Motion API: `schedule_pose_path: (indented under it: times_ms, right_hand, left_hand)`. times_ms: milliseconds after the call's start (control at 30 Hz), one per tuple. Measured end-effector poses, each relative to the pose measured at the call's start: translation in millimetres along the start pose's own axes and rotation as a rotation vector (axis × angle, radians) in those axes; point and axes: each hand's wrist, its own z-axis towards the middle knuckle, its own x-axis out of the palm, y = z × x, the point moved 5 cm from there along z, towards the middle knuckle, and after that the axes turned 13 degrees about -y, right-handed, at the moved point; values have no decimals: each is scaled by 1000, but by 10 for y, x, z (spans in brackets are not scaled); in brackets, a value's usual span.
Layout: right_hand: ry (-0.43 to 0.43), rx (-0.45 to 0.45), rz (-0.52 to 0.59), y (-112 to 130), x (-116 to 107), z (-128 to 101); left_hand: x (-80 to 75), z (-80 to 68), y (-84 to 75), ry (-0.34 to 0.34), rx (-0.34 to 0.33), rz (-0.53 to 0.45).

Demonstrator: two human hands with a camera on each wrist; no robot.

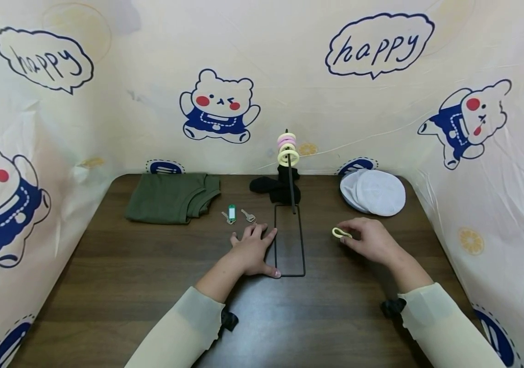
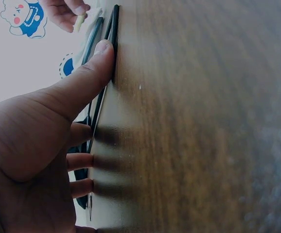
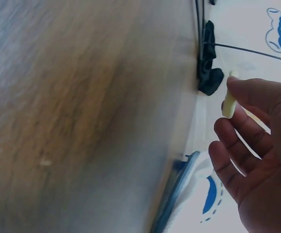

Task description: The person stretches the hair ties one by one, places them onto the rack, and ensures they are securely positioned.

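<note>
Head view alone shows both hands: left (image 1: 253, 250) flat on stand base (image 1: 289, 275), right (image 1: 368, 239) pinching yellow ring (image 1: 341, 233).

I see a pale yellow ring (image 1: 341, 233), pink and yellow rings (image 1: 287, 148) on a black stand (image 1: 289, 245), a dark brown wood-grain bench (image 1: 151, 286), an olive green shirt (image 1: 170, 197), white caps (image 1: 374, 191), black socks (image 1: 273, 188), and a green key tag (image 1: 232, 212).

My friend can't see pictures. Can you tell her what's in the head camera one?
Two hands rest on a dark wooden table: the left hand lies flat against a wire stand hung with rings, and the right hand pinches a yellow ring. Behind lie a green shirt, keys, black socks and a white cap.
</note>
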Motion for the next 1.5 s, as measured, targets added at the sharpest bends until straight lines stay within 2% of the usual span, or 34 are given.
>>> schedule_pose_path:
  times_ms: [133, 367, 867, 1167, 1500]
  right_hand:
    - [-79, -44, 25, 95, -82, -6]
    - [-222, -177, 71, 354, -266, 23]
    - [-293, -296, 152, 914, -543, 63]
    - [-384, -432, 222, 1222, -691, 72]
    - [-422, -525, 292, 1510, -840, 118]
  left_hand:
    - [-2, 0, -5, -1, 4, 1]
    - [3, -4, 2, -4, 1, -1]
    - [13, -10, 14, -11, 7, 1]
    - [6, -22, -5, -12, 4, 0]
    - [19, -23, 13, -11, -1, 13]
